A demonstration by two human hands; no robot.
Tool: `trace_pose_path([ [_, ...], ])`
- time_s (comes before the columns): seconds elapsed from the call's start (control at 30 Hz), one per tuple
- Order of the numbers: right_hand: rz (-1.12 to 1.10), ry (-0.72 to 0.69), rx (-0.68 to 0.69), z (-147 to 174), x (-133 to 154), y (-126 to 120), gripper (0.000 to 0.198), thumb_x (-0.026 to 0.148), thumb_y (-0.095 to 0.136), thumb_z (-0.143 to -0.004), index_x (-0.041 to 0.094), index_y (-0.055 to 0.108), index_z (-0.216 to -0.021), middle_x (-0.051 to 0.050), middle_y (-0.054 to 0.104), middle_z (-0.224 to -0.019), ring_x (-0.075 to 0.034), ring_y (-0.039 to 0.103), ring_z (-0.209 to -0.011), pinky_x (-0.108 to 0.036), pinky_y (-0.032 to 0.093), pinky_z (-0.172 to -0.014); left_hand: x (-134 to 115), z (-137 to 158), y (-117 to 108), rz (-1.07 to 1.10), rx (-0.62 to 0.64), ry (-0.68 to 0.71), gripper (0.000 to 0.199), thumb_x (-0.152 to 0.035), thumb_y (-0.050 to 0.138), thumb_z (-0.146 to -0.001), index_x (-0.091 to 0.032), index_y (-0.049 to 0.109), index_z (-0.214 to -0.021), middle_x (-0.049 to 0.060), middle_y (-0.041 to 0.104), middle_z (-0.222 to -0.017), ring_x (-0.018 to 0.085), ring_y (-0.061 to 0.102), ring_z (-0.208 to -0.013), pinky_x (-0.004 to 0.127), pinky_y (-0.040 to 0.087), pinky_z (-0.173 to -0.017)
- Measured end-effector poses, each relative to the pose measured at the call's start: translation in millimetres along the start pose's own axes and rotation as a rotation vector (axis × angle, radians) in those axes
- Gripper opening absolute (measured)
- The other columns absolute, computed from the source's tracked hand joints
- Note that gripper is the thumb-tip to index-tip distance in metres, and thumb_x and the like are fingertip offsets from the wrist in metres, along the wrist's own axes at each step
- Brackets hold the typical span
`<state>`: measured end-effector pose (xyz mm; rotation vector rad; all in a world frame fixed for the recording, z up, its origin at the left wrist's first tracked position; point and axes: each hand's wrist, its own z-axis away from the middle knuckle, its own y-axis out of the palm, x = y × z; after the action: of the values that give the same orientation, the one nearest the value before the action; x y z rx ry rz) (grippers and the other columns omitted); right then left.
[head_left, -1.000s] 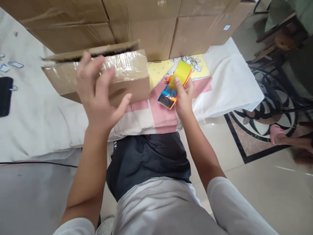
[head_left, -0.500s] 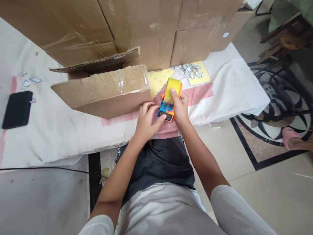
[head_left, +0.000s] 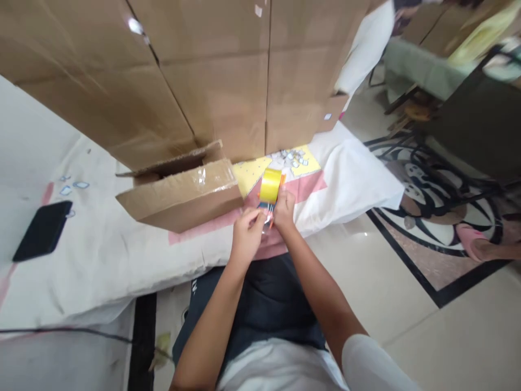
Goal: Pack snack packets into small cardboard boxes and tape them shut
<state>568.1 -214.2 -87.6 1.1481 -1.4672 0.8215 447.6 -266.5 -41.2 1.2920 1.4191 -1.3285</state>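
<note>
My right hand is closed on a tape dispenser that carries a yellow roll of tape and has orange and blue parts. At the dispenser's near end, my left hand is closed in a pinch by a shiny strip that looks like clear tape; blur hides just what the fingertips grip. Left of both hands stands a small cardboard box, its flaps raised and a gap showing along the top. Glossy tape runs over its near flap.
Large stacked cartons form a wall behind. A dark phone-like slab lies on the cloth-covered table at left. Small paper scraps lie beyond the dispenser. At right, a person's foot in a pink slipper shows on the floor.
My left hand has come to the dispenser's near end, its fingers now pinched together. My right hand still holds the dispenser. The camera view has tilted up and shifted right.
</note>
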Motion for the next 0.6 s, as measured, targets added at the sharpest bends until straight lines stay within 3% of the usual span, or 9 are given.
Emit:
trace_pose_path([
  [0.2,-0.040,0.151,-0.218,-18.2,15.2,-2.9,0.062,0.079,0.040,-0.091,0.023,0.064,-0.079,-0.002,0.060,-0.062,-0.022,0.063,-0.068,-0.034,0.055,-0.064,5.2,39.8,-5.4,-0.029,0.029,-0.097,0.033,-0.048,0.058,-0.090,-0.026,0.071,-0.069,0.006,0.071,-0.082,0.026,0.067,-0.084,0.037,0.053,-0.079],
  [0.43,-0.135,0.031,-0.181,-9.3,28.4,-1.2,0.058,0.076,0.055,-0.087,0.023,0.053,-0.065,0.002,0.054,-0.059,-0.014,0.048,-0.054,-0.028,0.043,-0.052,12.5,67.9,-17.4,-0.004,0.038,-0.145,0.043,-0.059,0.056,-0.091,-0.025,0.067,-0.066,0.006,0.069,-0.073,0.027,0.067,-0.078,0.037,0.054,-0.077],
  [0.6,-0.204,-0.047,-0.115,1.8,45.9,-8.2,0.055,0.072,0.064,-0.083,0.022,0.054,-0.064,0.003,0.054,-0.057,-0.012,0.047,-0.052,-0.025,0.044,-0.052,8.3,76.4,-18.4,0.007,0.045,-0.154,0.051,-0.065,0.055,-0.089,-0.020,0.066,-0.067,0.006,0.071,-0.070,0.022,0.064,-0.069,0.032,0.051,-0.070],
])
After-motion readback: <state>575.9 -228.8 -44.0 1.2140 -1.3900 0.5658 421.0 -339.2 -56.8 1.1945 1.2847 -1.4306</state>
